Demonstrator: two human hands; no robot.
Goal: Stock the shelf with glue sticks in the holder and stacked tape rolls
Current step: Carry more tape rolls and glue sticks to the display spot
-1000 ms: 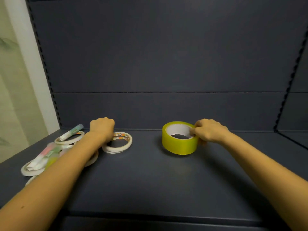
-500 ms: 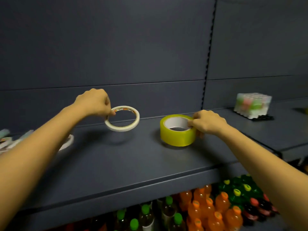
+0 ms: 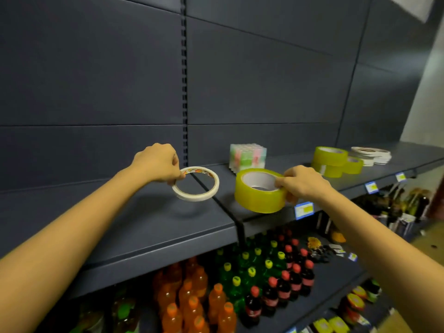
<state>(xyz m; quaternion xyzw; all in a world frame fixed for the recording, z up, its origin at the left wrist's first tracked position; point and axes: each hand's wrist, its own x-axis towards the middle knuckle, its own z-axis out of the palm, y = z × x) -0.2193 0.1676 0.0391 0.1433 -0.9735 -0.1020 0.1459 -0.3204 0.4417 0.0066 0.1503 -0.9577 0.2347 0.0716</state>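
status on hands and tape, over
Left hand pinches thin white tape roll, lifted. Right hand grips wide yellow tape roll, lifted. Glue stick holder behind it.

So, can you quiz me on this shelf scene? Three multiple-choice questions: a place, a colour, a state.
1. Where is the glue stick holder? A) on the shelf, near its back B) on the floor C) in a basket
2. What colour is the wide tape roll gripped by the right hand? A) blue B) white C) yellow
3. How is the thin white tape roll? A) lying flat B) pinched by the left hand, lifted C) stacked
Answers: A, it stands near the back panel; C, its band is yellow; B, its shadow lies below it.
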